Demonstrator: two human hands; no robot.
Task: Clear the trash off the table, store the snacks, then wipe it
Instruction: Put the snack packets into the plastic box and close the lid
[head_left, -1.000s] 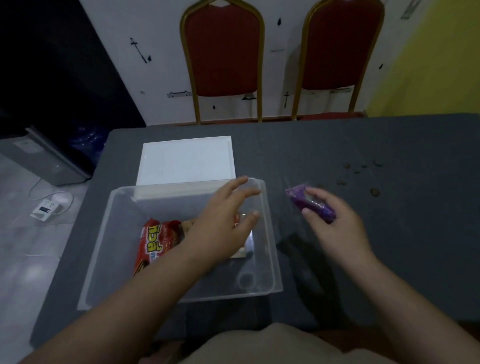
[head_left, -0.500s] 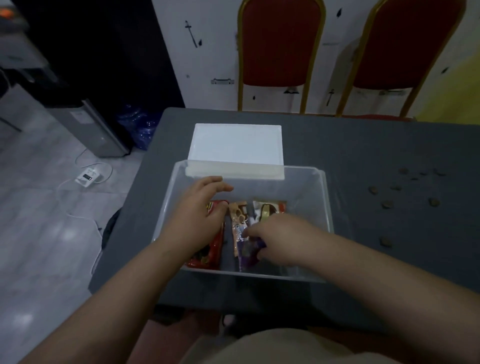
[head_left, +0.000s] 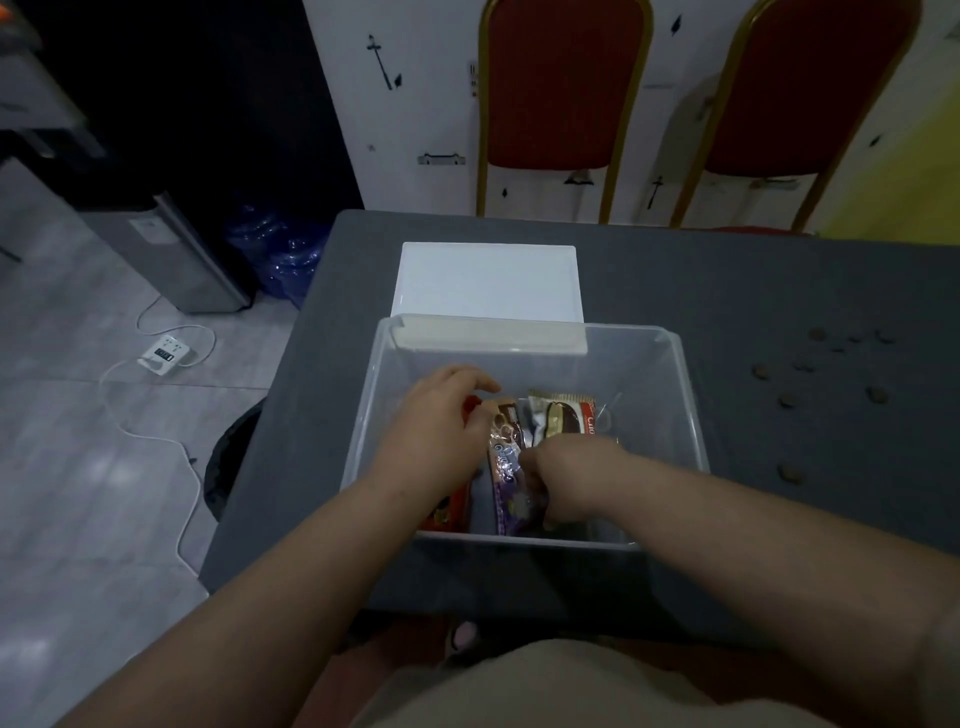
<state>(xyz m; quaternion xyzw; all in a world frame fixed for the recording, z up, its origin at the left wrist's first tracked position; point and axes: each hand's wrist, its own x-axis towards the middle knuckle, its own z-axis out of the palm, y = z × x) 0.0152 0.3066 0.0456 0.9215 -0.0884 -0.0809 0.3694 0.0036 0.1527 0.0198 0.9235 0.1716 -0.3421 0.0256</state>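
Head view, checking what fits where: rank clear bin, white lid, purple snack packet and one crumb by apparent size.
1. clear bin
2. white lid, farther away, so possibly bin-sized
3. purple snack packet
4. crumb

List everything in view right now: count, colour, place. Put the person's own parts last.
Clear plastic storage bin: one, see-through, on the table's near left part.
Flat white lid: one, white, on the table just behind the bin.
Red snack packet: one, red, in the bin at left, partly under the left hand.
Purple snack packet: one, purple and silvery, in the bin's middle.
Brown-and-white snack packet: one, in the bin, behind the right hand.
Small brown crumbs: about ten, brown, scattered on the table at right.
Dark grey table: one.
Red padded chairs: two, gold frames, behind the table.
White power strip: one, on the floor at left.
Left hand: inside the bin, on the packets.
Right hand: inside the bin, beside the purple packet.
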